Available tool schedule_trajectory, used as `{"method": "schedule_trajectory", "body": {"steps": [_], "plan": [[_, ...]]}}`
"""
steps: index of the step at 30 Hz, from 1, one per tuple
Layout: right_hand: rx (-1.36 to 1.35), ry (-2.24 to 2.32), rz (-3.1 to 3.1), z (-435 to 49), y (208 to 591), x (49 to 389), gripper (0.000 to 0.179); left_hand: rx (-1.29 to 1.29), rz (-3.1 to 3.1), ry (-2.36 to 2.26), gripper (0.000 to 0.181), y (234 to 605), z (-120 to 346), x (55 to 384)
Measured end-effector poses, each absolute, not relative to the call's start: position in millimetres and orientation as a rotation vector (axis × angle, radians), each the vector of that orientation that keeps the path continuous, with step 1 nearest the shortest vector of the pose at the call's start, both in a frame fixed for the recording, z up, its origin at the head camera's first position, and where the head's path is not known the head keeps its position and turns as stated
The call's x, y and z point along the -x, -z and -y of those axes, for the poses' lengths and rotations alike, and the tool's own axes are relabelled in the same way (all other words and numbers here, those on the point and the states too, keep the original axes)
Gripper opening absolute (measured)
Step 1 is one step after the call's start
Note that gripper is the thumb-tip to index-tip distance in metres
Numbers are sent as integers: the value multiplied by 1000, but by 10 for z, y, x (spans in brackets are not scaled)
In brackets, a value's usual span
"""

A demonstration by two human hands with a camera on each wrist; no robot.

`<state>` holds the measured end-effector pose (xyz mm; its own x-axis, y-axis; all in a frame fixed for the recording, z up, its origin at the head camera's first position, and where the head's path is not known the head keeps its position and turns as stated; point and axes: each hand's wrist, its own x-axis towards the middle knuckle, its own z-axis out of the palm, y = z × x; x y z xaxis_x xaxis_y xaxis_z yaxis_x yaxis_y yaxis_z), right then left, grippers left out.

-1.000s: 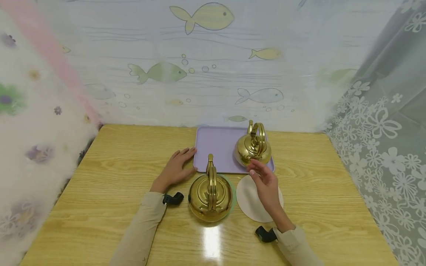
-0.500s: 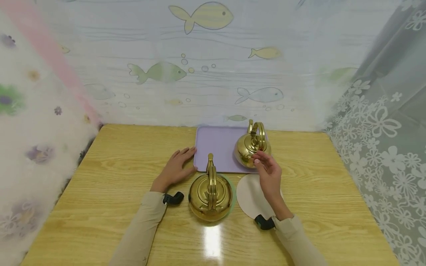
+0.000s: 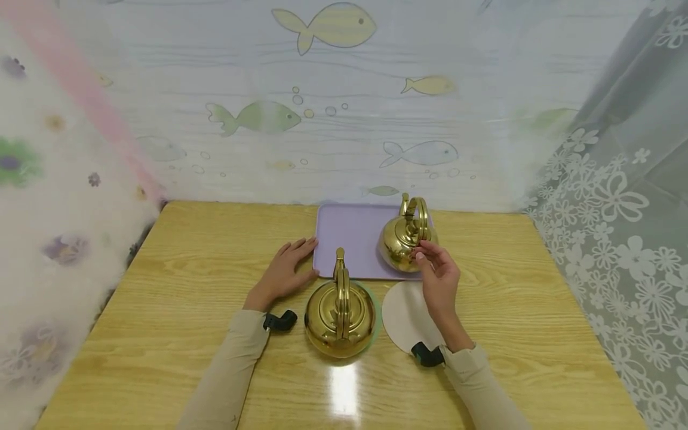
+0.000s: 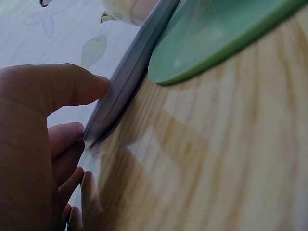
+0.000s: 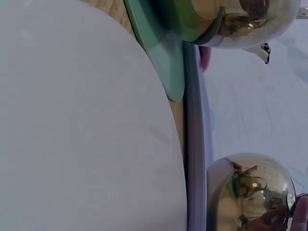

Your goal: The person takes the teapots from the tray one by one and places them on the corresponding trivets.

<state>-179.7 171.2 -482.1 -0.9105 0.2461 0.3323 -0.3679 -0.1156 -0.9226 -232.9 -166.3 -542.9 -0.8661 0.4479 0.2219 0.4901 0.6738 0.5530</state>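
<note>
A brass kettle [image 3: 395, 245] stands at the right end of a lavender tray [image 3: 344, 233]. My right hand [image 3: 441, 286] is beside it, fingers loosely bent and fingertips right at the near foot of its handle. In the right wrist view only a bit of the fingers [image 5: 301, 214] shows at the edge, close to the kettle's top. My left hand [image 3: 282, 272] lies spread on the table, thumb and fingertips touching the tray's left edge. Nearer stands a second brass kettle [image 3: 322, 334] on a green round mat [image 4: 216, 38], spout pointing away from me.
Right of the near kettle lies a white round mat [image 3: 403, 316], partly under my right wrist. The wooden table [image 3: 177, 310] meets a fish-patterned curtain [image 3: 344, 119] behind the tray. Dark wrist cameras [image 3: 427, 355] jut inward from both sleeves.
My right hand has moved forward and to the right, from the far kettle's near side to the foot of its handle. The left hand, tray and both kettles stay put.
</note>
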Motion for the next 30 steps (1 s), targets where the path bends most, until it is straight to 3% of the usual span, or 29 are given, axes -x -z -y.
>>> {"method": "schedule_trajectory", "body": {"steps": [30], "plan": [[-74,-2013,1650,-1856,4577,1932,25,805,2792,952,73,5456,1666,2369]]}}
